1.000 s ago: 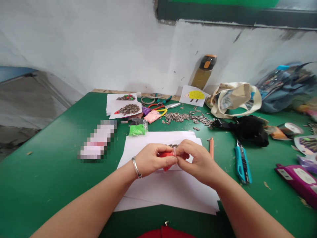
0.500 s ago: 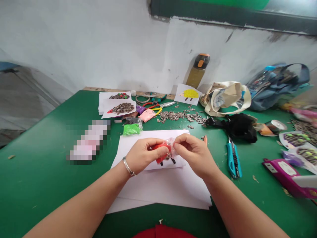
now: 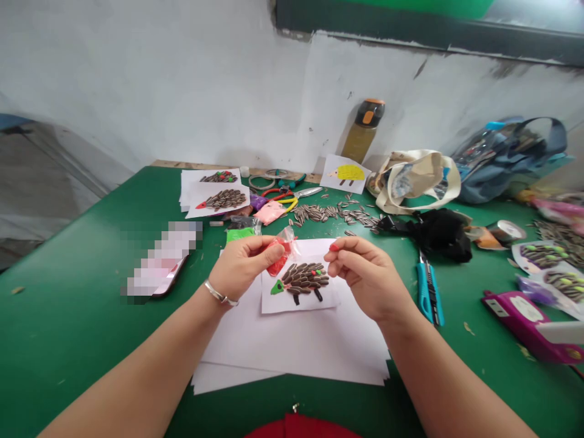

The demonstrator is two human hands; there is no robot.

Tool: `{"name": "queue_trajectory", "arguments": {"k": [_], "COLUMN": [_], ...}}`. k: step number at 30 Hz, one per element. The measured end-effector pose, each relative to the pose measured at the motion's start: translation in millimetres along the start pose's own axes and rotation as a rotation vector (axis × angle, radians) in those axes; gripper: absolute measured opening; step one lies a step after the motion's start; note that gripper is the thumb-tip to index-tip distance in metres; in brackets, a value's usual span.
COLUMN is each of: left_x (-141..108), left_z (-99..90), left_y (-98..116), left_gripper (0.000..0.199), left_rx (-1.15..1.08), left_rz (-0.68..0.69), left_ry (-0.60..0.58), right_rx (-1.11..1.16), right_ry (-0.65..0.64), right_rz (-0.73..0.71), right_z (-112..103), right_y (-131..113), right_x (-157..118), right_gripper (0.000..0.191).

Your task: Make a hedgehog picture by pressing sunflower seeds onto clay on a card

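Observation:
My left hand (image 3: 249, 263) pinches a small clear bag of red clay (image 3: 279, 258) over the upper left of a hedgehog picture. My right hand (image 3: 360, 274) is closed at the fingertips on a small bit of red clay (image 3: 334, 247), just right of the picture. The hedgehog picture (image 3: 303, 280) has a body of striped seeds, a green clay head, black feet and a few red and green dots. It lies on white sheets of paper (image 3: 301, 347). A bag of green clay (image 3: 240, 233) sits behind my left hand.
Behind are a seed pile (image 3: 314, 213), scissors (image 3: 308, 192), other hedgehog pictures (image 3: 223, 199) and a bottle (image 3: 362, 131). On the right are a cutter (image 3: 429, 289), a black cloth item (image 3: 444, 236), a cream bag (image 3: 415, 182) and a purple object (image 3: 524, 316). A phone-like blurred item (image 3: 166, 261) lies left.
My hands have moved apart; the red bag went left with my left hand. My right hand left the bag with a red bit, and the hedgehog picture is now uncovered.

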State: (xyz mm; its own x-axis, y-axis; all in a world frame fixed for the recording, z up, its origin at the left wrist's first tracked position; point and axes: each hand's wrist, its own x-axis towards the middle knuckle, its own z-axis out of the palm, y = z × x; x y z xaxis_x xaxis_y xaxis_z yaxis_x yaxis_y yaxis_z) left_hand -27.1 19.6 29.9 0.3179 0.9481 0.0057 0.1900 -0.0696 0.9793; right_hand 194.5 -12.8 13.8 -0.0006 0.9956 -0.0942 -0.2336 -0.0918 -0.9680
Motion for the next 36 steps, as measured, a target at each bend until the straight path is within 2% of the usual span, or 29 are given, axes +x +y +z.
{"name": "queue_trajectory", "arguments": {"k": [3,6,10,14,17,20,28,31,36], "left_x": [1,4,9,11,12,13,16,18,22], "left_z": [-0.6,-5.4,-15.0,-21.0,-23.0,-24.4,-28.1,-30.0,-32.6], "left_y": [-3,-8,-16,-19,-20,-20,-24,-29,-33], "left_gripper": [0.031,0.033,0.035,0.032,0.033,0.036,0.035,0.037,0.040], "left_rx": [0.029,0.133,0.325,0.434,0.508,0.559,0.747,0.841,1.010], "left_rz": [-0.008,0.013,0.027,-0.022,-0.049,-0.061,-0.068,-0.032,-0.012], "left_ry": [0.024,0.080,0.176,0.289,0.305,0.325,0.357,0.365,0.327], "right_rx": [0.116,0.131,0.140,0.149,0.114,0.051,-0.306,-0.332,-0.264], "right_ry": [-0.048,-0.055,-0.041,-0.005,-0.001,-0.008,0.100,0.095,0.079], "right_rz": [0.026,0.050,0.086,0.095,0.082,0.057,0.034,0.022,0.021], "right_z": [-1,-3,-3,-4,-5,-5,-6,-6,-4], "right_y": [1,3,2,2,4,7,6,8,12], "right_x": [1,3,4,4,5,7,6,6,8], "right_gripper": [0.014,0.015,0.014,0.017,0.025,0.023,0.030,0.027,0.034]}}
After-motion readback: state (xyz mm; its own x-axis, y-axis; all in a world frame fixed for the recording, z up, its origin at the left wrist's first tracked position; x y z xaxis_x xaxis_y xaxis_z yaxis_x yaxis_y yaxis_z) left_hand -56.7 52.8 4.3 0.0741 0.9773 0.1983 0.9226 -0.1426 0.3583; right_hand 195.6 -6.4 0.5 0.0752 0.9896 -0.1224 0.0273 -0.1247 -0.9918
